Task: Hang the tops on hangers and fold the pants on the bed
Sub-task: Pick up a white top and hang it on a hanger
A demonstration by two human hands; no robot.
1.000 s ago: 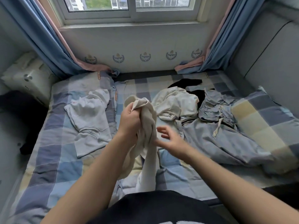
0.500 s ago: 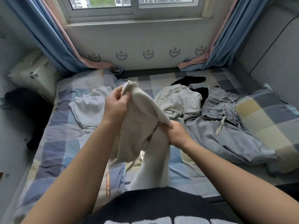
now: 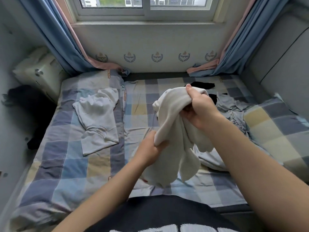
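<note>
The left hand [image 3: 150, 152] and right hand [image 3: 199, 108] both grip the bunched cream garment [image 3: 173, 131], whose loose ends below the left hand may tangle.

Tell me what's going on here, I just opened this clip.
A person holds a cream garment above the bed: the right hand grips its bunched top, the left hand an edge lower down. A white top lies crumpled to the left, grey clothes to the right. No hanger shows.
</note>
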